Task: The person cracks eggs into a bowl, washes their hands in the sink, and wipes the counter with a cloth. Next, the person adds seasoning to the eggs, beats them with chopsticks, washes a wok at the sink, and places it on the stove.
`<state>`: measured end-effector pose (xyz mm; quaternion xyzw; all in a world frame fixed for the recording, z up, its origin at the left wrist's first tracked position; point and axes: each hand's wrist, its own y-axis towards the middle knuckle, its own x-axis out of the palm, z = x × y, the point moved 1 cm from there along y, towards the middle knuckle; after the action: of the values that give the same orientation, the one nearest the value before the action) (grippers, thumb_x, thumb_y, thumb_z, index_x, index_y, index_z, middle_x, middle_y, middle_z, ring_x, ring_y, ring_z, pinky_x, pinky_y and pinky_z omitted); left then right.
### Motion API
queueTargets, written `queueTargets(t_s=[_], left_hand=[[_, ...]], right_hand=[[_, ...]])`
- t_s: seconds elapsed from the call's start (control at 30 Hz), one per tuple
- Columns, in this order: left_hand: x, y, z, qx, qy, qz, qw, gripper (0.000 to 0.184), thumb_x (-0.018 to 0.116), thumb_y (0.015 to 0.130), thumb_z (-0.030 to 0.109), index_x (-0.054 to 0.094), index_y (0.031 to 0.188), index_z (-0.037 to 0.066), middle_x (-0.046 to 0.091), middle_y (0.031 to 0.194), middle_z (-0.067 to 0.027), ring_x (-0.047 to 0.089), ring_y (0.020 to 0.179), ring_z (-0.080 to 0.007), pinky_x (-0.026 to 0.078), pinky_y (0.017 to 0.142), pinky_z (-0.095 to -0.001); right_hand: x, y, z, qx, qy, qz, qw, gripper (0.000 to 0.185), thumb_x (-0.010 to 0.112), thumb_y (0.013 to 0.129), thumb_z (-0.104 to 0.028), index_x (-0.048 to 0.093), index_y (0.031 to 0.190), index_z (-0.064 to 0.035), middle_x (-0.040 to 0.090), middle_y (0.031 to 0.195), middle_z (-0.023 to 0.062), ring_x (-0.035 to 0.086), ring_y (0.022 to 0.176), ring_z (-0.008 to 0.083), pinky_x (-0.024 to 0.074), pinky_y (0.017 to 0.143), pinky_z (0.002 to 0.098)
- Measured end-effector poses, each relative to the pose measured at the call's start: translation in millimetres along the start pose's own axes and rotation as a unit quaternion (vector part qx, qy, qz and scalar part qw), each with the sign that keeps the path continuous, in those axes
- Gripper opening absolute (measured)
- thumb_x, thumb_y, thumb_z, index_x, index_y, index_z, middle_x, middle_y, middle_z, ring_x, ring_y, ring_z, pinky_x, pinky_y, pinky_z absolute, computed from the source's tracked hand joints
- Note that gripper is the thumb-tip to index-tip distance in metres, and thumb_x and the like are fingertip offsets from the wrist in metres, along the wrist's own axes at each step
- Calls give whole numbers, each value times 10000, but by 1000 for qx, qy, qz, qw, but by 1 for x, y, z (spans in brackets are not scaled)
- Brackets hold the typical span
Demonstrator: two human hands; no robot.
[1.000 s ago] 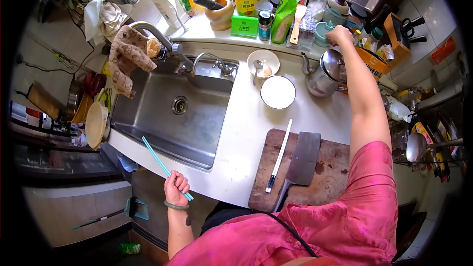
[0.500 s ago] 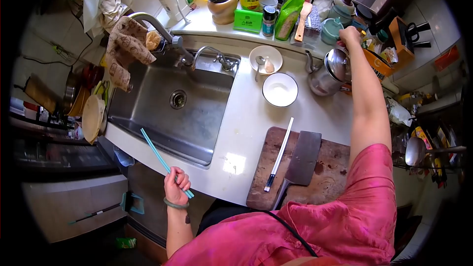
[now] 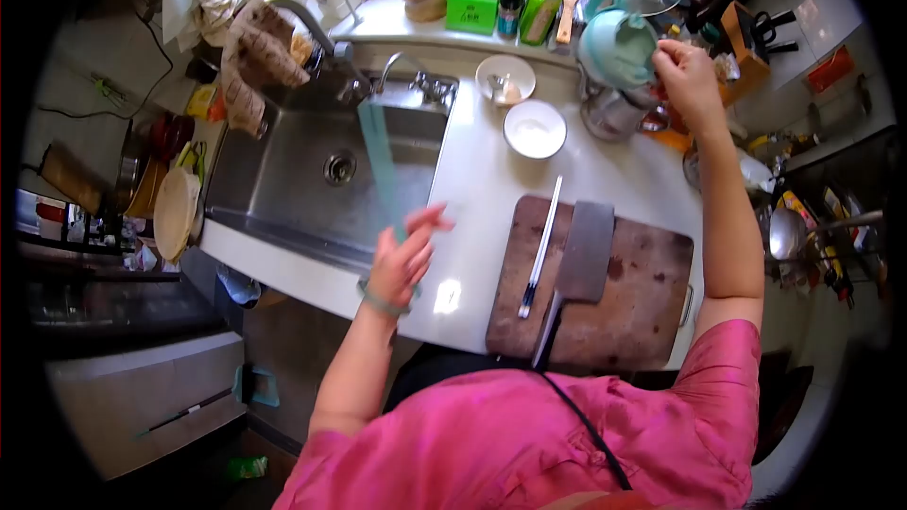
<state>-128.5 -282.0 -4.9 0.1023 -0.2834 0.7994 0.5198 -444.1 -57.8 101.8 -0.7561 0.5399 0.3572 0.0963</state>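
The right hand (image 3: 688, 85) is closed on the side of a teal jar (image 3: 609, 55), which sits just left of its fingers. Below the jar and that hand stands a metal kettle (image 3: 609, 120), partly hidden; whether the two touch, I cannot tell. The left hand (image 3: 402, 264) holds teal chopsticks (image 3: 381, 161) — they point up and away from it over the sink (image 3: 283, 203), though blur hides the exact grip. Between the hands, on the desk (image 3: 463, 255), are a white bowl (image 3: 535, 131) and, farther out, a small bowl (image 3: 485, 69) with a spoon (image 3: 496, 85). Right of the left hand lies a cutting board (image 3: 652, 307) — white chopsticks (image 3: 541, 241) and a cleaver (image 3: 587, 250) rest on it.
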Motion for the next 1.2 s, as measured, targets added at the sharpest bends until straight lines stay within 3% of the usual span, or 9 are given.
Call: queueTargets(t_s=[0.2,0.3,0.4,0.5,0.7,0.83,0.9,1.0,1.2], left_hand=[[32,19,-10,-56,-34,-87,994,406,618,820,169,478,1139,-41,602,915,-85,278,394,15,217,336,-156],[22,6,-32,-83,-8,-133,988,370,679,776,199,517,1021,-25,536,695,2,283,382,9,217,332,-165],[11,-8,-43,-101,7,-82,991,314,719,740,199,543,911,1,401,539,81,254,358,-2,187,322,-181],[-3,-16,-47,-99,25,-79,992,341,729,726,171,550,949,-14,499,615,42,408,441,-22,333,400,-181],[-8,-23,-69,37,44,-35,998,304,702,753,161,559,979,17,526,673,44,346,432,1,233,365,-167],[-16,-33,-61,19,47,-42,998,299,703,747,144,563,978,17,560,710,30,392,476,-6,261,394,-158],[-22,-36,-59,-29,50,-36,998,479,761,677,140,540,1055,-54,605,891,-81,577,788,-134,461,734,-257],[-25,-39,-62,-32,29,-37,998,469,758,679,139,544,1050,-52,603,889,-82,576,789,-135,463,732,-259],[-30,-33,-82,57,29,-23,998,529,772,658,157,541,1082,-59,598,917,-96,575,807,-143,465,740,-262]], right_hand=[[75,-132,-37,19,-21,-159,987,217,491,762,-158,645,793,-9,600,580,144,614,518,224,490,558,330],[101,-184,-54,-43,-109,-93,989,206,522,761,-170,653,829,-26,615,680,166,598,631,325,480,615,383],[106,-212,-65,-6,-79,-79,994,214,558,785,-221,658,830,-37,616,666,160,605,615,313,475,597,380],[101,-242,-77,73,-117,-31,990,263,581,804,-287,662,831,-38,616,645,146,611,592,298,472,572,367],[132,-287,-85,145,-78,-43,985,214,656,759,-233,653,763,-19,609,609,130,606,559,278,460,546,353],[132,-295,-105,-21,-122,34,992,114,635,755,-139,634,765,-25,617,681,119,602,605,274,467,552,340],[128,-296,-115,-120,-148,85,978,80,625,753,-108,629,782,-34,611,701,106,596,618,268,468,547,336],[125,-299,-117,-264,-303,30,915,112,601,724,-50,595,835,-43,499,677,64,552,601,219,458,511,329],[127,-311,-124,-256,-325,-95,905,88,603,695,-47,552,764,-28,510,693,88,566,614,239,468,525,339]])
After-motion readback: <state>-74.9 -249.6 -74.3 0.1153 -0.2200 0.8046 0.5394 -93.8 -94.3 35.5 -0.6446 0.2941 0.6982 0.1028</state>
